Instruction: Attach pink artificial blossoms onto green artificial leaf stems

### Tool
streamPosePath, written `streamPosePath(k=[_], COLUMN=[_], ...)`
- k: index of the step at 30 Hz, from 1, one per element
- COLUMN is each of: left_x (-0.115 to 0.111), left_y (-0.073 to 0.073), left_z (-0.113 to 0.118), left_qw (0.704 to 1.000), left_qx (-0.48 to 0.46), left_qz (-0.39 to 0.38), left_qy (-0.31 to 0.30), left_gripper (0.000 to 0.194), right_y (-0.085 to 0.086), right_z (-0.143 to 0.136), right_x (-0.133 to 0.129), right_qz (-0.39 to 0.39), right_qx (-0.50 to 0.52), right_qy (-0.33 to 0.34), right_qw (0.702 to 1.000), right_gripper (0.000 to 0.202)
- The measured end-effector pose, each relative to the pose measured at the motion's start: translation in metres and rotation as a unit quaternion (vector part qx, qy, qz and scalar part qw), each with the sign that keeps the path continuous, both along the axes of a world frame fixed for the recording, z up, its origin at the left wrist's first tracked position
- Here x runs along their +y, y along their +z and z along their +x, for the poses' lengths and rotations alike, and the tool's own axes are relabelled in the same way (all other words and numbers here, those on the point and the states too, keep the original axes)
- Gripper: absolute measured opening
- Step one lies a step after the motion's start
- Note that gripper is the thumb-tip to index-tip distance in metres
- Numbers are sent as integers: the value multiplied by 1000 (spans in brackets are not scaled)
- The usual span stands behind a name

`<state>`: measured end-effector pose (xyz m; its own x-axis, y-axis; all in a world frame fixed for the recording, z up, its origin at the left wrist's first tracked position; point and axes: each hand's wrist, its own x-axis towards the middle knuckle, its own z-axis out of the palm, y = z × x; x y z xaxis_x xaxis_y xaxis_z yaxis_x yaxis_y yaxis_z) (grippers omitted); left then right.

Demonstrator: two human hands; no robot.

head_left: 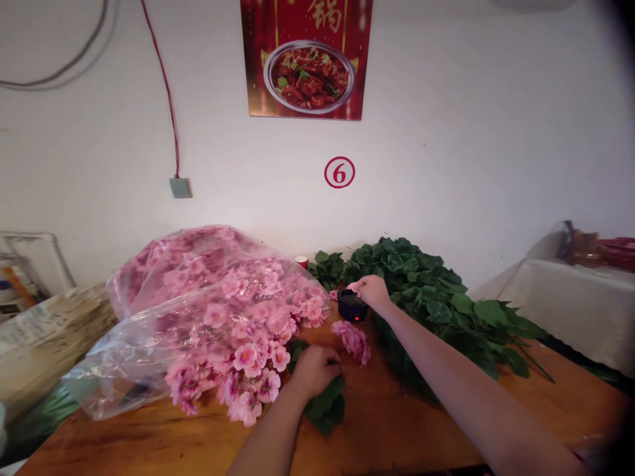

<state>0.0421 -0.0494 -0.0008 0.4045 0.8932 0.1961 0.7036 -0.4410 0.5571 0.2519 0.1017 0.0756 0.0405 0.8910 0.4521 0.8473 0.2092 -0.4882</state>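
My right hand (373, 291) pinches a small pink artificial flower (354, 287) at the rim of a round black pot (351, 309) with a lit red light on its front. The pot's contents are mostly hidden by the fingers. Nearer to me, my left hand (317, 370) is closed around a sprig of green artificial leaves (327, 408), which hangs out below and behind the fingers. Between the hands lies a small bunch of pink flowers (353, 340) on the wooden table (387, 430).
A clear plastic bag (139, 330) full of pink flowers covers the table's left side, with blossoms (248, 370) spilling out. Green leaf sprigs (426, 291) are heaped on the right. Behind stands a red cup (301, 262). Cardboard (64, 344) lies beyond the left edge.
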Motion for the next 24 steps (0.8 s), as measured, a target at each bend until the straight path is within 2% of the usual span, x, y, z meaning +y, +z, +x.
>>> streamPosePath(k=[14,24], left_x=[0,4], left_y=[-1,-6], left_z=[-1,-2], left_qw=[1000,999], left_qx=[-18,-21], left_qz=[2,26], left_qy=[1,-20], left_gripper=[25,23], right_y=[-3,7], right_z=[-1,9], right_x=[0,-16], right_qz=[3,7], right_qx=[-1,8], right_qy=[14,11], right_qw=[1000,1000], right_gripper=[20,23])
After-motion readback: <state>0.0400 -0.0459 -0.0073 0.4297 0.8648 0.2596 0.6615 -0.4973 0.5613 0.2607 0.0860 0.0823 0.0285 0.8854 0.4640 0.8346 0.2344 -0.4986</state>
